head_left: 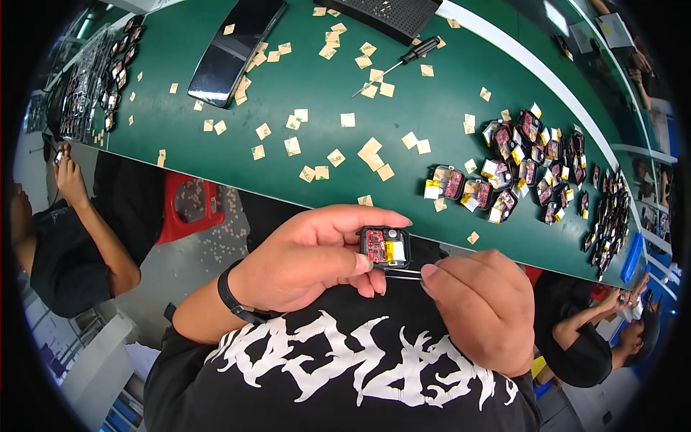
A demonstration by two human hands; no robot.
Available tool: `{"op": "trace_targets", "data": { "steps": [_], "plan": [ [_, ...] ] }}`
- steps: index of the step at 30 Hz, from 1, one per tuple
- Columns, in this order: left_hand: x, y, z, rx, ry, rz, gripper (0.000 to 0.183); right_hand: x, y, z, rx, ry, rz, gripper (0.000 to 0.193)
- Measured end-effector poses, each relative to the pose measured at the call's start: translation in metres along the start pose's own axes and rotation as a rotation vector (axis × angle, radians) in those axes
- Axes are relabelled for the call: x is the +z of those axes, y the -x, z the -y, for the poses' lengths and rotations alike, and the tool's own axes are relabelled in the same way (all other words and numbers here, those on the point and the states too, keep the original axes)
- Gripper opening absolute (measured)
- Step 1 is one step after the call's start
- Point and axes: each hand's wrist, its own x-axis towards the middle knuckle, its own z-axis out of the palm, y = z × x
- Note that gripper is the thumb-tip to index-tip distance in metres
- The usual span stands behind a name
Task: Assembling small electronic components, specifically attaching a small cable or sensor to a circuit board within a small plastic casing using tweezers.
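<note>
Just in front of my chest, my left hand (302, 253) grips a small black device housing (376, 248) between thumb and fingers. Its open side faces up, showing a red circuit board, a yellow-taped white part and a small round silvery part. My right hand (484, 302) is closed on thin metal tweezers (404, 274), whose tips lie along the near edge of the housing. Whether the tips touch it, I cannot tell. Most of my right fingers are hidden behind the back of the hand.
Ahead runs a green table (223, 151) strewn with small beige squares (348, 120). On it are a dark phone (237, 50), a screwdriver (410, 57), a black perforated box (389, 16) and a heap of similar housings (529, 169). A red stool (188, 209) and other people flank me.
</note>
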Motion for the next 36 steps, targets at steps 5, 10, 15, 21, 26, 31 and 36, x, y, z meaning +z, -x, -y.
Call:
{"op": "trace_targets", "data": {
  "steps": [5, 10, 15, 21, 26, 31, 36],
  "plan": [
    [-0.0001, -0.0001, 0.0011, 0.004, -0.016, -0.002, 0.054, 0.0037, -0.0027, -0.0037, -0.010, 0.013, 0.006, 0.022],
    [0.0003, 0.0003, 0.0013, 0.007, -0.025, -0.008, 0.054, 0.0055, -0.0043, -0.0056, -0.022, 0.030, 0.014, 0.022],
    [-0.0001, 0.0008, 0.0025, 0.016, -0.057, -0.005, 0.055, 0.0054, -0.0052, -0.0049, -0.033, 0.046, 0.022, 0.022],
    [0.0009, 0.0013, 0.0030, 0.024, -0.092, 0.008, 0.056, 0.0023, -0.0062, -0.0009, -0.045, 0.068, 0.027, 0.022],
    [0.0000, 0.0014, 0.0022, 0.025, -0.108, 0.012, 0.056, -0.0028, -0.0069, -0.0012, -0.051, 0.083, 0.035, 0.022],
    [-0.0007, 0.0017, 0.0043, 0.044, -0.102, 0.025, 0.056, -0.0003, -0.0061, -0.0037, -0.062, 0.103, 0.041, 0.022],
    [0.0002, 0.0019, 0.0029, 0.038, -0.121, 0.019, 0.056, 0.0020, -0.0064, -0.0047, -0.071, 0.121, 0.046, 0.023]
  ]
}}
